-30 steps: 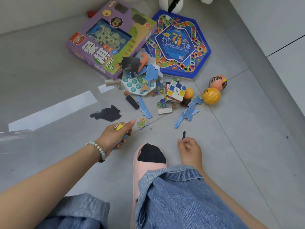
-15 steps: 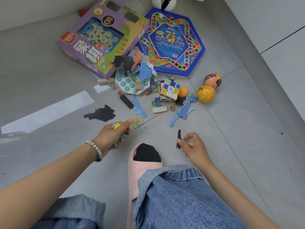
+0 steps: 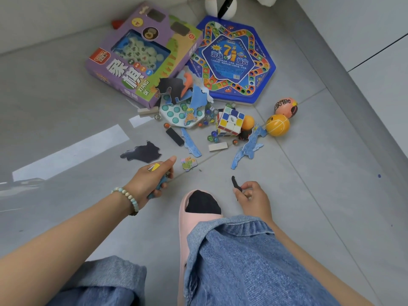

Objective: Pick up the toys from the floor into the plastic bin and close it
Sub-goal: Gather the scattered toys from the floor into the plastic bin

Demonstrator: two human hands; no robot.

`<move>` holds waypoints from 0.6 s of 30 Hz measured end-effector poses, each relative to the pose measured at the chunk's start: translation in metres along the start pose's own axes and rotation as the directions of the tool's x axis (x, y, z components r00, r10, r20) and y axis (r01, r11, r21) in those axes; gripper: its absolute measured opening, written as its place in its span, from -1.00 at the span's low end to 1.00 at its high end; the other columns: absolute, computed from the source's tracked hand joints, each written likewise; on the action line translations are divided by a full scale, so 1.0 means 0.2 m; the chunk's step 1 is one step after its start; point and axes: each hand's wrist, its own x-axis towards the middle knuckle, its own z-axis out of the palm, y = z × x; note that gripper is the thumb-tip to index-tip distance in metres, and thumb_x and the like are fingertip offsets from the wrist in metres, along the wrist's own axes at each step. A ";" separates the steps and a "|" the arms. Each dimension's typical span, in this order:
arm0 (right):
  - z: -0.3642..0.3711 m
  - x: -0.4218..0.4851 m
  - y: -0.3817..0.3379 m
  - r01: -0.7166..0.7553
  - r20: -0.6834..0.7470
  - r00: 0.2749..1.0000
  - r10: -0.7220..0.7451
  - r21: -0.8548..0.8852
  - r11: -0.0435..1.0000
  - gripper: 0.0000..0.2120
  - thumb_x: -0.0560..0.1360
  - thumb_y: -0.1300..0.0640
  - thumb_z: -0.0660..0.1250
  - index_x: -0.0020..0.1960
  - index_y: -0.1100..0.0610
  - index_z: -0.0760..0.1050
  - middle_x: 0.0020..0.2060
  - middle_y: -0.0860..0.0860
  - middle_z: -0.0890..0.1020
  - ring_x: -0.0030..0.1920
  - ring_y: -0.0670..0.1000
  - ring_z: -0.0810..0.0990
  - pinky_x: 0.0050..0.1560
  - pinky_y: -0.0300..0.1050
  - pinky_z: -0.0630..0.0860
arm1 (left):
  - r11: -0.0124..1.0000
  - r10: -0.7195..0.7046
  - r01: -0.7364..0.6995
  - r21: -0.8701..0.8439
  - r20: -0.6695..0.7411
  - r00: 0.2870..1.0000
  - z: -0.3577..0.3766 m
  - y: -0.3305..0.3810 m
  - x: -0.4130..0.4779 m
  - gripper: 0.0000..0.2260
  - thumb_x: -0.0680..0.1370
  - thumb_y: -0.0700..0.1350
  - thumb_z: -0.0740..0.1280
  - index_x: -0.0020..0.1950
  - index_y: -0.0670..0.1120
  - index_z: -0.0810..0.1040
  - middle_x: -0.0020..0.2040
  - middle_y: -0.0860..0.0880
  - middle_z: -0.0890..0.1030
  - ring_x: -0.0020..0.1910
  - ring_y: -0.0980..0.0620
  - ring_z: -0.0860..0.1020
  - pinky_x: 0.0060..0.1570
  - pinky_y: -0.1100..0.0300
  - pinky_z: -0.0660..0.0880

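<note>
Toys lie scattered on the grey tile floor: a purple game box, a blue hexagonal game board, a puzzle cube, two orange balls, marbles and flat puzzle pieces. My left hand is closed around several small puzzle pieces, thumb pointing at a colourful piece on the floor. Just above the floor, my right hand pinches a thin black puzzle piece. No plastic bin is in view.
A black puzzle piece lies left of my left hand. My foot in a pink slipper and denim trouser legs fill the lower middle. White cabinet fronts rise on the right; a black-and-white plush toy sits behind the board.
My right hand lifted the thin black piece off the floor and holds it pinched. My left hand stayed near the colourful piece, still gripping its pieces.
</note>
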 end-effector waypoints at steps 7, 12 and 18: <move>-0.01 0.00 -0.02 0.108 0.015 0.994 -0.107 -0.120 0.987 -0.82 0.48 0.07 0.38 -0.04 0.09 0.39 -0.42 -0.05 0.49 -0.31 0.05 0.52 -0.26 -0.03 0.45 | 1.000 -0.003 0.002 -0.031 -0.014 1.000 -0.04 -0.01 -0.02 -0.66 0.47 0.19 0.32 -0.26 -0.08 0.47 -0.24 -0.04 0.48 -0.43 0.07 0.33 -0.65 0.37 0.23; -0.01 0.01 -0.03 0.202 -0.014 0.978 -0.210 -0.227 0.953 -0.81 0.50 0.05 0.33 -0.03 0.03 0.32 -0.43 -0.08 0.43 -0.37 -0.02 0.44 -0.32 -0.06 0.38 | 1.000 -0.008 0.008 -0.025 -0.010 1.000 -0.05 -0.02 -0.01 -0.66 0.46 0.20 0.31 -0.24 -0.08 0.48 -0.24 -0.04 0.48 -0.42 0.06 0.33 -0.63 0.38 0.24; 0.05 0.10 -0.20 0.233 -0.024 0.971 -0.236 -0.088 0.968 -0.82 0.52 0.07 0.32 0.04 0.14 0.42 -0.41 -0.08 0.47 -0.36 -0.06 0.46 -0.26 -0.06 0.40 | 1.000 -0.021 0.021 -0.007 -0.003 1.000 -0.03 -0.02 0.00 -0.65 0.45 0.21 0.31 -0.23 -0.08 0.51 -0.24 -0.04 0.49 -0.42 0.07 0.35 -0.58 0.38 0.25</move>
